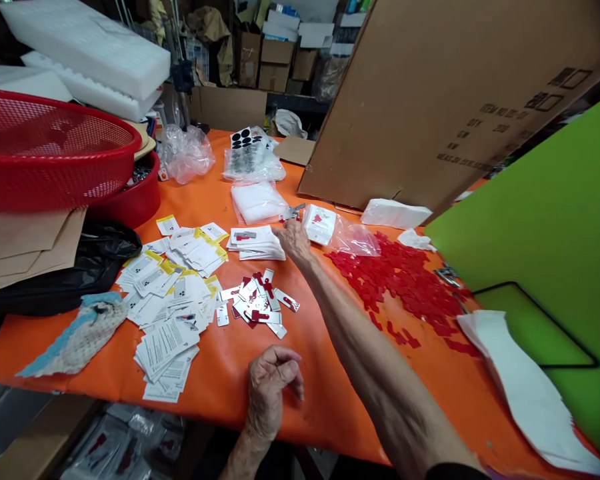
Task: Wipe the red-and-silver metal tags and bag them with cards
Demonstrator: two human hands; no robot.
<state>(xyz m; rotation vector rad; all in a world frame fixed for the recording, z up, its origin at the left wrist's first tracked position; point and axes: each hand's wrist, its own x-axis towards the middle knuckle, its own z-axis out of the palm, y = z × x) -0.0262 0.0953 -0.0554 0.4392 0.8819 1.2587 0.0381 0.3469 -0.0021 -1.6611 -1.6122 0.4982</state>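
Note:
My right hand reaches far across the orange table, its fingertips at a few small grey metal pieces. The fingers are partly hidden behind the hand, so whether they grip a piece cannot be made out. Just left of it lies a stack of white printed cards, a grey and red piece on top. My left hand rests near the front edge, fingers loosely curled and apart, with nothing visible in them. Beyond it is a small pile of silver and red flat pieces. A white card pack sits right of my right hand.
Many red flat pieces spread over the right side. Printed papers cover the left, beside a rag and red baskets. A large carton and a green panel stand at the right.

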